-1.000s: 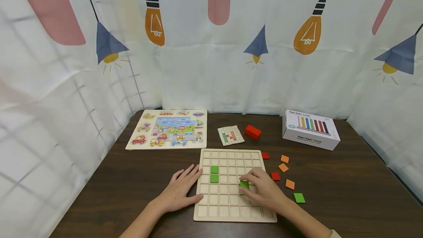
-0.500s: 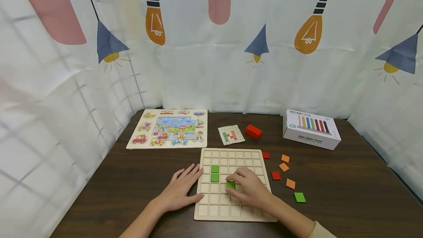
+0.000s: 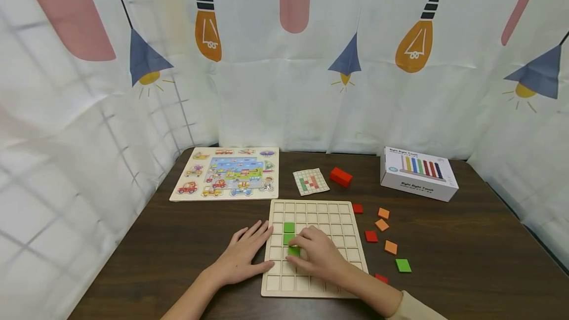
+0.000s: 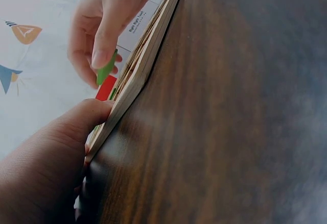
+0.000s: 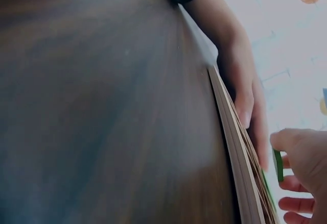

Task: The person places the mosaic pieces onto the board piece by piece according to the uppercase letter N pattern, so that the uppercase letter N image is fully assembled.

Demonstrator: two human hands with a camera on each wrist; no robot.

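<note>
My right hand point(image 3: 321, 256) pinches a green square tile point(image 3: 294, 251) between thumb and fingers, above the wooden grid board point(image 3: 311, 288). In the left wrist view that green tile point(image 4: 107, 69) is tilted and held off the board. Two more green tiles point(image 3: 289, 227) lie in neighbouring cells of one column, just beyond the held one. My left hand point(image 3: 243, 255) rests at the board's left edge with fingers spread, its fingertips and thumb touching the rim. The right wrist view shows the held green tile point(image 5: 278, 166) edge-on by the right thumb.
Right of the board lie several loose tiles: red point(image 3: 371, 236), orange point(image 3: 390, 247) and green point(image 3: 403, 265). Behind it are a pattern card point(image 3: 311, 182), a red block point(image 3: 341, 177), a picture puzzle board point(image 3: 224, 174) and a white box point(image 3: 418, 174). A printed curtain point(image 3: 284, 102) surrounds the table.
My right hand has moved left across the board with the green tile, towards the column of green tiles. A red tile beside the right forearm has come into view. The left hand stays put.
</note>
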